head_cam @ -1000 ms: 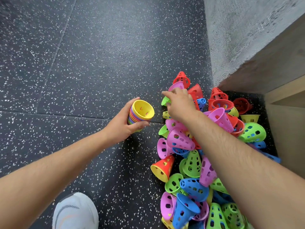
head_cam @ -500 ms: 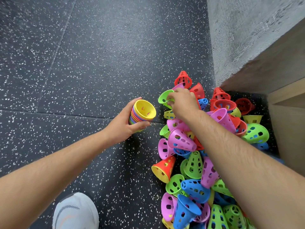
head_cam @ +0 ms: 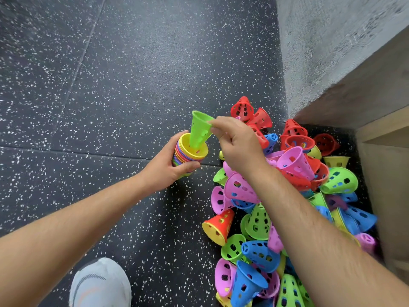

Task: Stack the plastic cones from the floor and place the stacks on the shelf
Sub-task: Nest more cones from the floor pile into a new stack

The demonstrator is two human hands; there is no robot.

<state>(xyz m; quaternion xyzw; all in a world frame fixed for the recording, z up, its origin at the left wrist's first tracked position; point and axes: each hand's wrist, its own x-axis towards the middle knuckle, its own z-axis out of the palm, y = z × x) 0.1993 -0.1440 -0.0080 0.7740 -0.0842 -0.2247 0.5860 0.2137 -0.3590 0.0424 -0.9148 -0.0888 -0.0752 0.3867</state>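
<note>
Cones (head_cam: 265, 240) in red, pink, green, blue and yellow are lying in a loose heap on the speckled black floor (head_cam: 110, 85), as the head camera is showing it, and the heap is filling the right side of the view. The left hand (head_cam: 163, 171) is gripping a stack (head_cam: 188, 156) of nested cones, with its fingers and thumb curling round the side. The stack is sitting just left of the heap, its top cone yellow and its wide mouth facing up. The right hand (head_cam: 239, 147) is pinching a green cone (head_cam: 199, 129) by its wide rim between thumb and fingertips. That cone is pointing narrow end down, and its tip is sitting inside the yellow mouth while most of its body is standing above it, leaning a little. The two hands are working close together but are not touching. A grey wall (head_cam: 332, 52) is rising beyond the heap, and a pale wooden shelf (head_cam: 385, 129) is standing at the right edge, touching the heap. A white shoe (head_cam: 99, 284) is showing at the bottom, under the left forearm.
</note>
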